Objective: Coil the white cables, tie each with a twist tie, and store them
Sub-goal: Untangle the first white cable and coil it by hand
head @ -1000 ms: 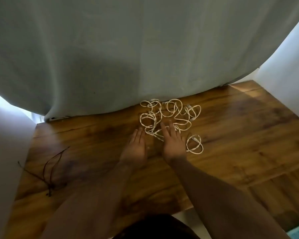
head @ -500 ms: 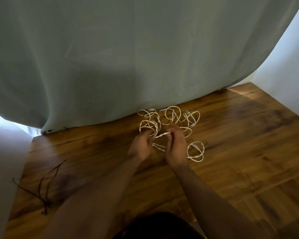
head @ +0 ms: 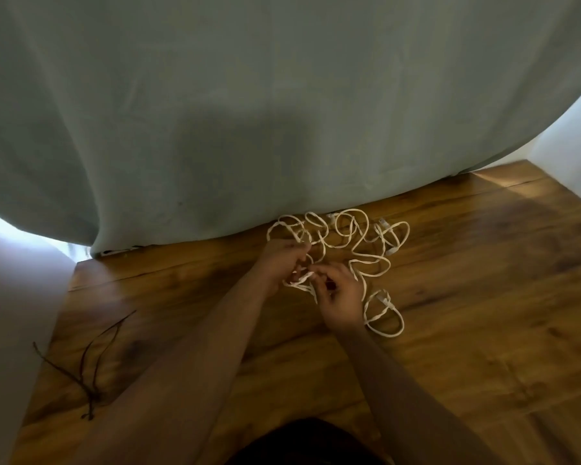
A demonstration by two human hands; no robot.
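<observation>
At the far left a white panel (head: 10, 313) cuts off the edge of the wooden surface (head: 483, 313). Just beside it lie a few dark twist ties (head: 91, 374), too thin and tangled for me to count. A grey-green curtain (head: 282, 112) hangs across the back and hides whatever is behind it. Its hem meets the wood just behind the white cables (head: 349, 241), which sprawl in a loose tangle at the middle of the far edge. My left hand (head: 280, 260) is at the near left side of that tangle, fingers curled around some loops. How many strands it holds I cannot make out. A short stretch of cable runs from it to my right hand (head: 341, 298), which pinches that strand between thumb and forefinger, the other fingers curled under. The tangle's connectors are small pale blurs. Right of my right wrist, one small coil (head: 385, 301) lies flat on the wood, and whether it joins the tangle is hidden by my hand. At the bottom edge a dark rounded shape (head: 309, 444) is cut off and unclear.
</observation>
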